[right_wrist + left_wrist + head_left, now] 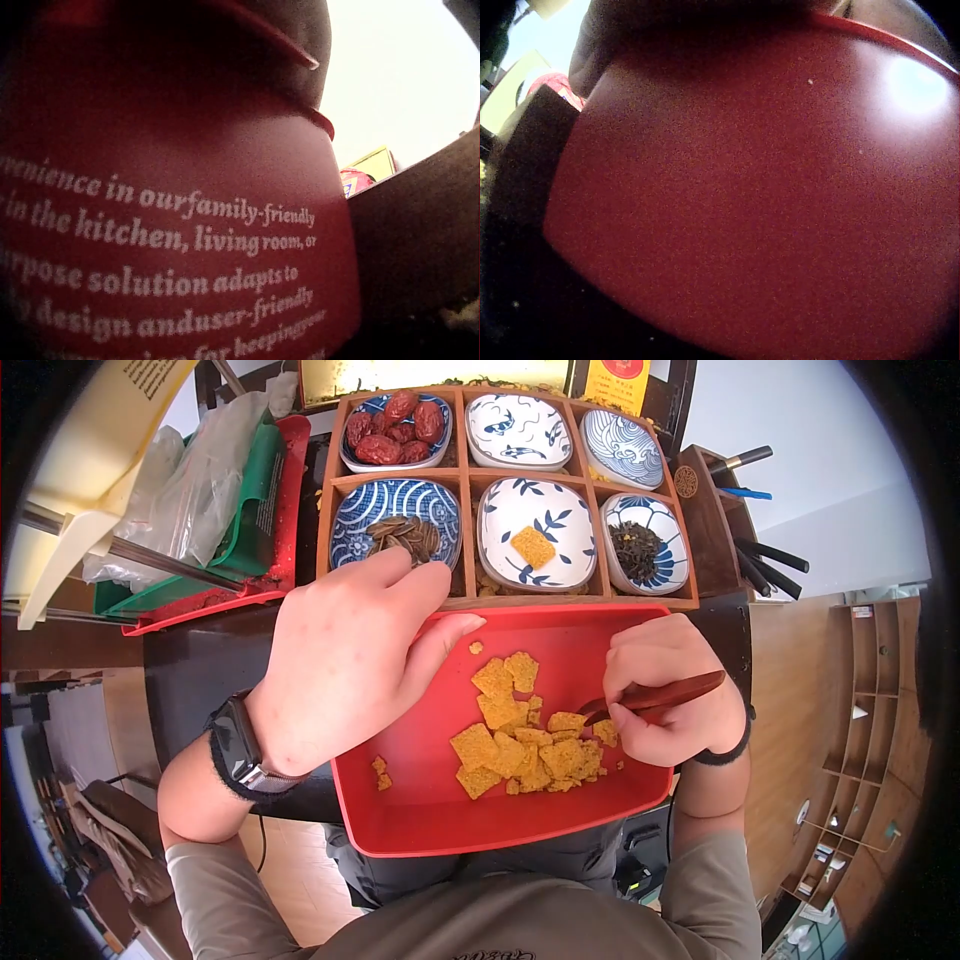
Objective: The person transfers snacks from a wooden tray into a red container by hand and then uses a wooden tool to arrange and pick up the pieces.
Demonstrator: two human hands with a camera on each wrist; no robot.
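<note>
In the head view, a red plastic bin [400, 825] holds square yellow crackers [500, 750], many broken. My left hand [345, 650] grips its far rim at the left, thumb on the inner side and fingers curled beyond the edge. The left wrist view shows the bin's outer wall [742, 195] below that hand. Over the bin's right side, my right hand [670, 680] holds a red-brown wooden spoon [685, 692] by its handle. The spoon's lower end lies among the crackers, partly hidden. A single cracker [533, 547] sits in a leaf-patterned white dish [500, 515].
Beyond the bin stands a wooden divided tray [470, 602]. Its dishes include red dates [400, 430], sunflower seeds [410, 538] and dark tea leaves [635, 550]. A green and red container [255, 520] with plastic bags is at left, a wooden pen holder [715, 510] at right.
</note>
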